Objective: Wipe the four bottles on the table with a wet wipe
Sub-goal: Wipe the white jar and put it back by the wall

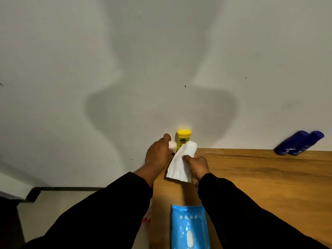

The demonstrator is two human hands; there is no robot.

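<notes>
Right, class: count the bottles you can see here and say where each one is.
4. Yellow bottle: at the wall, behind the wet wipe. Pale pink bottle: in the left hand, mostly hidden. Two dark blue bottles: side by side at the table's far right.

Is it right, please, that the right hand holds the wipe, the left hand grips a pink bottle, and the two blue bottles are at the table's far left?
No: the head view shows the two blue bottles at the far right of the table. The right hand holds the wipe, and the left hand grips the pink bottle.
</notes>
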